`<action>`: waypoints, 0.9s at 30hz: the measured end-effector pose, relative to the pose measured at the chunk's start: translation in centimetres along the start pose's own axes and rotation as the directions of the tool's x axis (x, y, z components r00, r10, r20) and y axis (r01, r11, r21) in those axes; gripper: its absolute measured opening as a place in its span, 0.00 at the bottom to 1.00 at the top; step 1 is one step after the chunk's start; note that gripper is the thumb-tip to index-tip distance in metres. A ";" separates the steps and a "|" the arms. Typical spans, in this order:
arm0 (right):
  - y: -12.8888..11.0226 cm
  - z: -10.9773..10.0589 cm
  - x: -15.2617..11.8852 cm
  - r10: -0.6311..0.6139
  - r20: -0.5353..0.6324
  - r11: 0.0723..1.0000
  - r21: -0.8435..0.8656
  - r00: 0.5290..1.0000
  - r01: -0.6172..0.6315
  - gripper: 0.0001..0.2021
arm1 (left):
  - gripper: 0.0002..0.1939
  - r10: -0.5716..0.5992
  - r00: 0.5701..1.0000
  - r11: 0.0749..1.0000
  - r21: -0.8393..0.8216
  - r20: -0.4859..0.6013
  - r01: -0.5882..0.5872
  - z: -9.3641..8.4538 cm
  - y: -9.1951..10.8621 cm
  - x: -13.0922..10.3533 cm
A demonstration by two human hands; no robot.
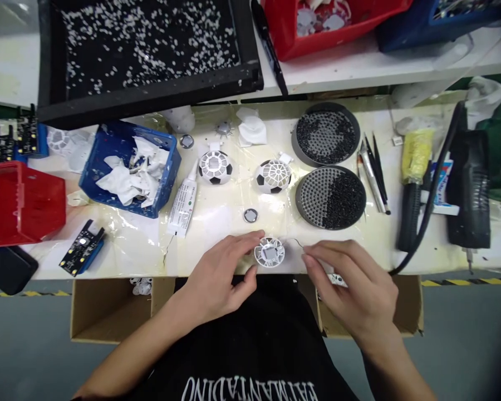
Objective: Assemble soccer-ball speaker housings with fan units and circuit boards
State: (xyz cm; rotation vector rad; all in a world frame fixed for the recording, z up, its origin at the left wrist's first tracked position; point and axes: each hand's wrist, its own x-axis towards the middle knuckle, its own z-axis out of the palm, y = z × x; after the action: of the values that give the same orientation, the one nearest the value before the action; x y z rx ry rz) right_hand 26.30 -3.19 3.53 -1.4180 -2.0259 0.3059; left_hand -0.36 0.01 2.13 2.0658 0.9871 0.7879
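A round white spoked part with a grey square at its middle lies at the table's front edge. My left hand is beside it on the left, fingers apart, fingertips close to its rim. My right hand pinches the end of a thin dark wire to the right of the part. Behind them lie a round silver piece and two black-and-white half balls, one on the left and one on the right. A white glue tube rests left of the half balls.
Two round black trays of small black pieces stand right of centre, with tweezers beside them. A blue bin of tissue and a red bin are left. A black tray sits on the back shelf.
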 end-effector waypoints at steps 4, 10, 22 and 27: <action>-1.9 1.5 -1.1 0.049 -0.010 0.994 0.096 0.999 -0.048 0.11 | 0.19 0.038 0.997 0.999 0.038 -0.062 -0.036 0.6 -0.4 -0.3; -3.2 2.2 -1.5 0.095 -0.029 0.995 0.037 0.995 -0.094 0.13 | 0.17 0.101 0.989 0.994 0.060 -0.105 -0.095 1.1 -0.4 -0.2; -3.7 3.2 -2.0 0.087 -0.096 0.994 -0.057 0.992 -0.093 0.10 | 0.08 0.255 0.946 0.953 0.218 -0.198 -0.211 1.8 -0.4 0.6; -3.3 3.5 -2.2 0.071 -0.147 0.995 -0.053 0.987 -0.079 0.11 | 0.05 0.251 0.944 0.957 0.201 -0.213 -0.209 1.8 -0.3 1.1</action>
State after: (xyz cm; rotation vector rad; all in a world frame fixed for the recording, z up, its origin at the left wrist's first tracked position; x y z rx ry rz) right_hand 22.09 -5.86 1.79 -1.5099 -1.8809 0.1712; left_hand 1.49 0.42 1.11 2.3089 0.9813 1.1265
